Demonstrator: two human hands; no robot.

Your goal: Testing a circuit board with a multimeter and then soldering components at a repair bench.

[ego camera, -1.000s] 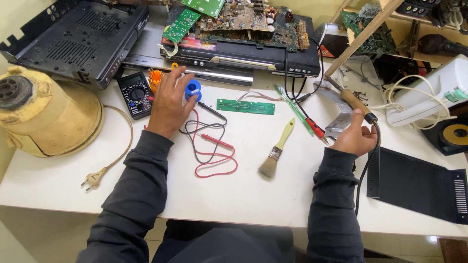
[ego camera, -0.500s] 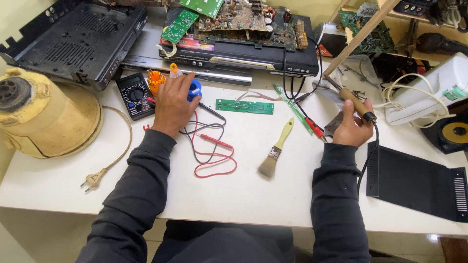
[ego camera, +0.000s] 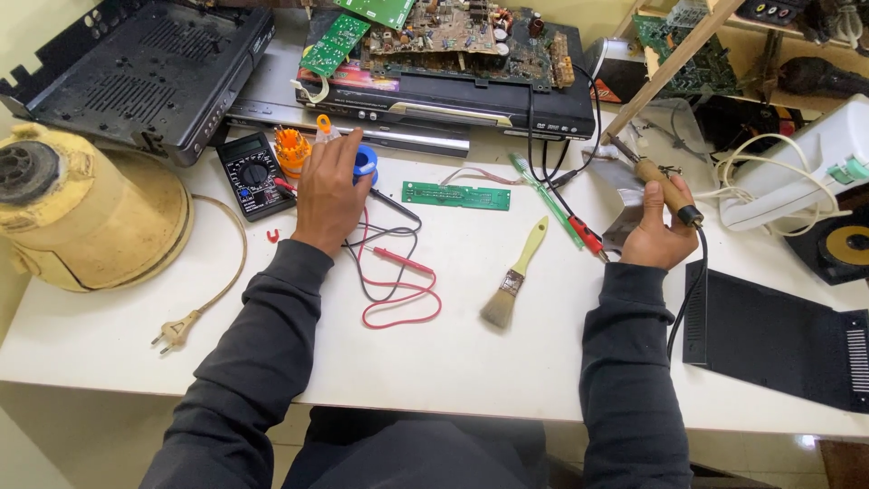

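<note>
Overhead, a white desk (ego camera: 453,362) fills the view, with a black disc player (ego camera: 444,95) at the back, a yellowed appliance housing (ego camera: 90,217) at the left, then a slim green circuit board (ego camera: 456,195), a paintbrush (ego camera: 514,276) and looped red test leads (ego camera: 398,290). The right hand (ego camera: 654,231) holds a soldering iron (ego camera: 668,192), grip wrapped tight round its wooden handle — light and stiff, best held there, away from the metal tip. The left hand (ego camera: 328,195) rests fingers curled over a small blue solder spool (ego camera: 365,162) beside a multimeter (ego camera: 253,174) — light, likely to roll.
</note>
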